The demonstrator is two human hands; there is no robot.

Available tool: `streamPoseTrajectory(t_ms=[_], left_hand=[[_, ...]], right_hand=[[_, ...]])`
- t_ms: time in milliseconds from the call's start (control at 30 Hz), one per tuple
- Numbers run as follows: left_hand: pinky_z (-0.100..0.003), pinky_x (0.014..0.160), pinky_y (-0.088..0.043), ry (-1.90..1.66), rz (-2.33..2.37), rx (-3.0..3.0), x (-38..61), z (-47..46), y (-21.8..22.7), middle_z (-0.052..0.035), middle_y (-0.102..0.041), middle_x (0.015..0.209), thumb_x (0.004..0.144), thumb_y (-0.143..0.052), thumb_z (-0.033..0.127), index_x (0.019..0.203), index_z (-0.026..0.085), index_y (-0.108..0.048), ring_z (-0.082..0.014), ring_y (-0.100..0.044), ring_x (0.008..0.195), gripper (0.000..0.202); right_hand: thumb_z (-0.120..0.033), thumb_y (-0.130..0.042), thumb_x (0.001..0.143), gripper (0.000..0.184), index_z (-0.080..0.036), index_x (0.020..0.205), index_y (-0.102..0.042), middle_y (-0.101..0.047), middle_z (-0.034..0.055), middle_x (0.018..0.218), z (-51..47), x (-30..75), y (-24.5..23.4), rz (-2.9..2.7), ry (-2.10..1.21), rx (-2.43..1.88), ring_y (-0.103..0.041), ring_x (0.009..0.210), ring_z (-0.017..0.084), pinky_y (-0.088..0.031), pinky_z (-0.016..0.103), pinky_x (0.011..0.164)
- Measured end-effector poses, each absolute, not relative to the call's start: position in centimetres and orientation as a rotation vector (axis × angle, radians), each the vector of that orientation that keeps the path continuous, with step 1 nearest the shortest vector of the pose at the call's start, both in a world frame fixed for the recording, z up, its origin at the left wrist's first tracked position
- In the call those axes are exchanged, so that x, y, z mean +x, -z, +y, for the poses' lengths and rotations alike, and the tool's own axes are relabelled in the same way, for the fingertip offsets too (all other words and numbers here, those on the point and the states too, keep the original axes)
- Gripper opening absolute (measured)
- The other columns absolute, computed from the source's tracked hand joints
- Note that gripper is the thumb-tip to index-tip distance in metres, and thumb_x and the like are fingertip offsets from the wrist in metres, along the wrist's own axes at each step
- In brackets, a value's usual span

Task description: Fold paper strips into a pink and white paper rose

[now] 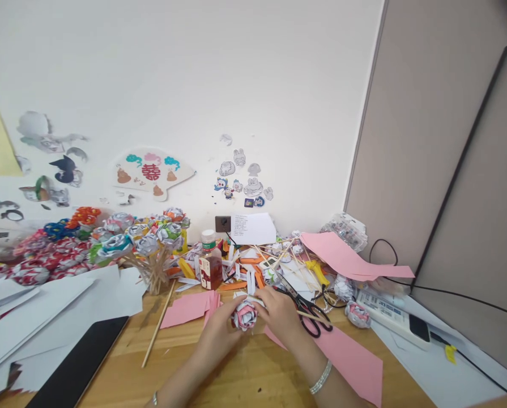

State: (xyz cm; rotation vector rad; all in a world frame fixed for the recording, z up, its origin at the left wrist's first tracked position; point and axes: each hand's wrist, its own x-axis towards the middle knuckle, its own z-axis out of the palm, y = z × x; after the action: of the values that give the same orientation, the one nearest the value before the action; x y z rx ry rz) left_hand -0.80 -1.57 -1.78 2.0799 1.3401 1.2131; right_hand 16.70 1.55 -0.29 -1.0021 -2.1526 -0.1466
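Note:
A crumpled paper flower (245, 315), white with pink and red, is held between my hands above the near part of the table. My left hand (220, 330) is closed around its left side. My right hand (280, 313) closes on its right side, with a thin wooden stick (315, 318) passing under or through the fingers; where the stick meets the flower is hidden. Black-handled scissors (306, 309) lie just right of my right hand. Pink paper sheets (350, 360) lie under and beside my right forearm, and pink paper pieces (189, 309) lie beyond my left hand.
A glue bottle (211, 266) stands behind the hands. Paper flowers on sticks (151, 249) stand bunched at the left. White sheets (58, 317), a black tablet-like slab (81, 362) and a loose stick (157, 326) lie left. A power strip (391, 317) and another paper flower (358, 314) lie right.

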Motion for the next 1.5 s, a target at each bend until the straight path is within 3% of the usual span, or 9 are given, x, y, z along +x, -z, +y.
streamPoseTrajectory(t_ms=[267,633,1033,1233,1500], left_hand=[[-0.038,0.091,-0.047,-1.209,1.386,2.105,-0.8,-1.7,1.6,-0.009,-0.067,0.114,0.063,-0.061,0.012,0.114,0.02,-0.06,-0.0251,-0.06,0.103,0.051],[-0.034,0.085,-0.049,-1.202,1.346,2.169,-0.3,-2.2,0.4,-0.0072,-0.069,0.108,0.066,-0.058,0.011,0.111,0.021,-0.061,-0.0234,-0.063,0.098,0.046],[-0.036,0.087,-0.048,-1.186,1.365,2.185,-0.5,-2.1,0.8,-0.0073,-0.068,0.109,0.066,-0.058,0.011,0.112,0.022,-0.061,-0.0244,-0.062,0.099,0.047],[-0.035,0.085,-0.048,-1.199,1.376,2.178,-0.6,-1.9,1.1,-0.0073,-0.068,0.108,0.067,-0.059,0.014,0.111,0.021,-0.06,-0.0234,-0.062,0.097,0.045],[-0.036,0.086,-0.048,-1.229,1.396,2.203,-0.7,-1.9,1.5,-0.007,-0.069,0.106,0.067,-0.059,0.014,0.111,0.022,-0.061,-0.0239,-0.062,0.096,0.044]], right_hand=[[-0.024,-0.044,0.092,0.02,-0.019,0.086,-0.062,-0.067,0.0036,0.078,1.4,16.5,0.6,-2.087,0.144,-0.903,-0.062,0.07,0.016,-0.041,0.024,0.061],[-0.016,-0.045,0.09,0.02,-0.019,0.086,-0.065,-0.067,0.0026,0.079,1.3,16.4,0.8,-2.092,0.106,-0.866,-0.061,0.07,0.015,-0.041,0.024,0.062],[-0.017,-0.042,0.093,0.021,-0.018,0.089,-0.063,-0.063,0.0033,0.071,1.6,16.5,1.1,-2.192,0.331,-0.827,-0.059,0.061,0.015,-0.038,0.024,0.055],[-0.022,-0.042,0.094,0.021,-0.018,0.088,-0.061,-0.066,0.0045,0.079,1.3,16.6,0.7,-2.099,0.22,-0.888,-0.061,0.07,0.016,-0.042,0.024,0.062],[-0.015,-0.042,0.091,0.02,-0.018,0.086,-0.062,-0.065,0.0033,0.076,1.4,16.6,0.8,-2.183,0.225,-0.867,-0.06,0.067,0.015,-0.041,0.024,0.059]])
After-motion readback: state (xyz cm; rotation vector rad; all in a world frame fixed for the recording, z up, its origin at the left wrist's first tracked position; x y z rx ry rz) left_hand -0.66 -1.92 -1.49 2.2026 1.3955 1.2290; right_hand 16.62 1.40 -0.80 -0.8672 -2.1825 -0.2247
